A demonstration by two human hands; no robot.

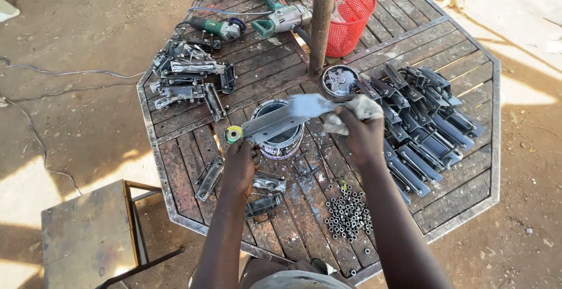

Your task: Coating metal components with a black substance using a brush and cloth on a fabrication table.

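- Taking the paint tin [281, 130] at the middle of the desk [468, 195] as my landmark, nearest to me lies a heap of small metal nuts [349, 213], too many to count, below and right of the tin.
- Below and left of the tin I count about three loose metal brackets [209, 178] lying flat on the slats.
- My left hand [240, 163] is closed around the lower end of a long grey metal bracket [287, 117], just left of the tin.
- The bracket hangs right over the tin, its long axis running from lower left to upper right; a small yellow-green roller [233, 134] sits at its left end.
- My right hand [364, 134] is clamped on a crumpled rag [351, 112], pressed against the bracket's right end, just right of the tin.
- Right of the tin sits a big pile of dark painted brackets [424, 119].
- A second, smaller round tin [339, 80] stands just above and right.
- Left of the tin is a stack of bare metal brackets [187, 78].
- Beyond the tin rises a post [321, 19], with one red basket [351, 14] beside it and about four power tools [281, 19] at the far edge.
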